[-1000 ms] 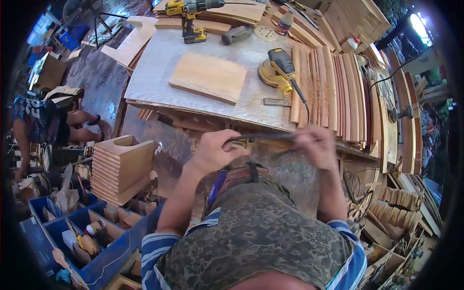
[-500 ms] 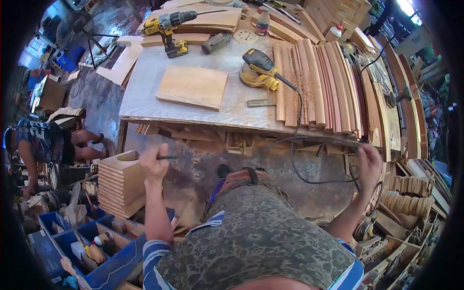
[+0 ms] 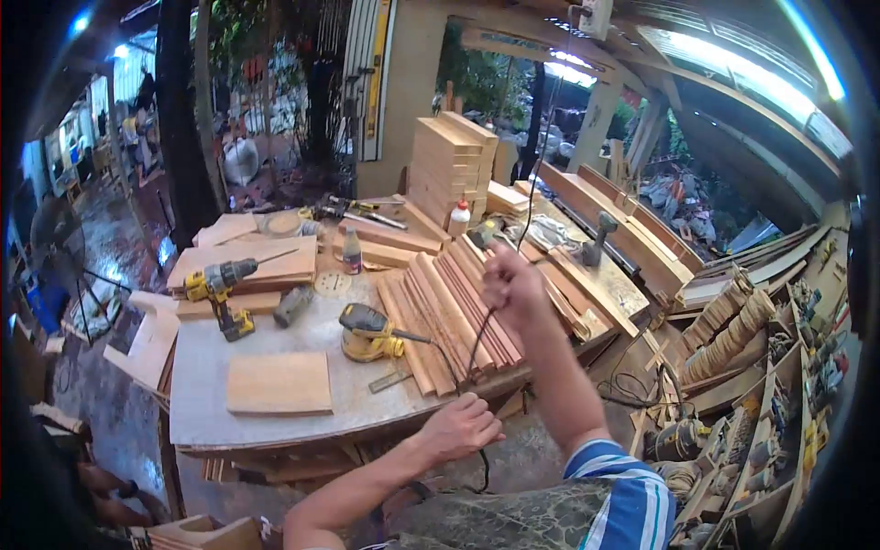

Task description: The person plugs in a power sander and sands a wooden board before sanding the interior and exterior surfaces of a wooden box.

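My left hand (image 3: 461,428) is closed on a black power cord (image 3: 486,469), just off the front edge of the workbench (image 3: 206,390). The cord hangs below that fist. Raised over the wood strips, my right hand (image 3: 513,284) is closed as well, slightly blurred, with cord passing through it. One length slants between the two fists, and a dark line runs upward above the right one. Behind my left hand, a yellow and black sander (image 3: 368,335) sits on the bench, its own cord trailing toward that hand. Slender rounded wood strips (image 3: 431,316) lie side by side beneath my right hand.
A flat wood board (image 3: 280,383) and a yellow drill (image 3: 220,291) rest on the bench's left half. Stacked wood blocks (image 3: 449,165) and a white glue bottle (image 3: 459,218) stand at the back. A hanging cord (image 3: 550,101) drops from the roof. Cluttered shelves line the right.
The view has swung up and to the right. My hands have come from wide apart to closer together, the right one lifted higher over the bench, the left one near its edge.
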A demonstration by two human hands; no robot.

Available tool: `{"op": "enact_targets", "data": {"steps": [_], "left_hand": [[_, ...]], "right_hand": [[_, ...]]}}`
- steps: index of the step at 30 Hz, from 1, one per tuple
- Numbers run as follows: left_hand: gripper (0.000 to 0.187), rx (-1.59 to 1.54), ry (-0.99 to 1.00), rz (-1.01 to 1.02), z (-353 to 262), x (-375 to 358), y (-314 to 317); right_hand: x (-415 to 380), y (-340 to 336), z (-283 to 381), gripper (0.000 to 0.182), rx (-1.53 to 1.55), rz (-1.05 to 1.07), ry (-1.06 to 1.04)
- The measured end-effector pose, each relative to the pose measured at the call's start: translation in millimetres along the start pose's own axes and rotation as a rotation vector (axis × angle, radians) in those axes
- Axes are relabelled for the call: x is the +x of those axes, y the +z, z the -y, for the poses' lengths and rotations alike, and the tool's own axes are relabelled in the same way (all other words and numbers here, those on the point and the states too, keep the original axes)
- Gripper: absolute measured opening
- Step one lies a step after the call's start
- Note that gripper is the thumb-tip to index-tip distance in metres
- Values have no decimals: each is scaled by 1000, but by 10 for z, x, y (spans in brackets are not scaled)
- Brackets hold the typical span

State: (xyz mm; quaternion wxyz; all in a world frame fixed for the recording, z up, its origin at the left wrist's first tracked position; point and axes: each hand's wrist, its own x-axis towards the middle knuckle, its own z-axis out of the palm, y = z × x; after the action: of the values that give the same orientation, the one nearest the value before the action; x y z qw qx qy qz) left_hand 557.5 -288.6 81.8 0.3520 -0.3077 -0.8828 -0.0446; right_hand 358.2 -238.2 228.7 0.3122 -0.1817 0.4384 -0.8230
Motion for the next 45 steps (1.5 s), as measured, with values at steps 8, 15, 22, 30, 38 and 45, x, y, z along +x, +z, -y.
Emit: {"op": "enact_targets", "data": {"steps": [8, 15, 22, 30, 38, 45], "left_hand": [[64, -25, -305, -68, 35, 29, 293], [69, 61, -826, -43, 308, -534, 672], [56, 346, -1095, -93, 374, -314, 876], [46, 449, -1231, -184, 42, -250, 1024], [44, 388, -1526, -126, -205, -224, 1062], [42, 278, -1624, -453, -341, -423, 1415]], "right_hand": [[1177, -410, 2226, 22, -754, -343, -757], [2339, -462, 3381, 31, -990, -783, -1390], [3930, -537, 4095, 49, -1093, -726, -1028], [4396, -363, 4454, 49, -995, -617, -1027], [4767, -444, 4512, 54, -1009, -598, -1129], [4382, -397, 4274, 60, -964, -615, -1154]]}}
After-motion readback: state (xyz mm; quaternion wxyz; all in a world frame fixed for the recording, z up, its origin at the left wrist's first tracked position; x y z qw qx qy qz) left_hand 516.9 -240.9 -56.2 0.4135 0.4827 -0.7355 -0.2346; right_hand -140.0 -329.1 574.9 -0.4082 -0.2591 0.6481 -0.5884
